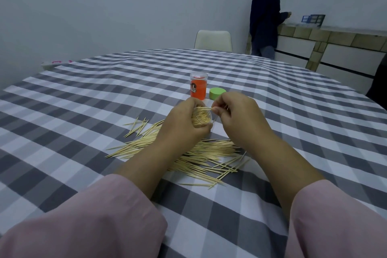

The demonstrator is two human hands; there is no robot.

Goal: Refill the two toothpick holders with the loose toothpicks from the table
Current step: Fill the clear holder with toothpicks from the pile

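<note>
Nearest the camera, two pink sleeves (88,222) reach out over the checked tablecloth (62,111) that covers the surface. Just beyond the forearms lies the heap of loose toothpicks (209,157), spread flat, most lying roughly parallel, a few strays fanned off to the left. Above the heap, the left hand (182,123) wraps round a clear toothpick holder (202,116), fingers curled on its wall, mouth tipped toward the right hand; it looks well stocked already. The right hand (236,115) is closed in a pinch on a few toothpicks (206,108), their tips right at the holder's rim. Step in hand, as I read it: feeding this pinch into the mouth. To do it well, keep the sticks aligned with those already inside, lead with the tips together, and hold the holder tilted so they slide down the wall rather than jam crosswise; small bunches should go in easier as it fills. Risk: a stick catching the rim and springing out. Farther on, an orange toothpick holder (198,87) stands upright with its clear cap on, and a green lid (217,93) sits just beside it on the right. At the far edge, a pale chair (213,40); beyond it a person in dark clothing (265,16) stands at a counter (335,35).
</note>
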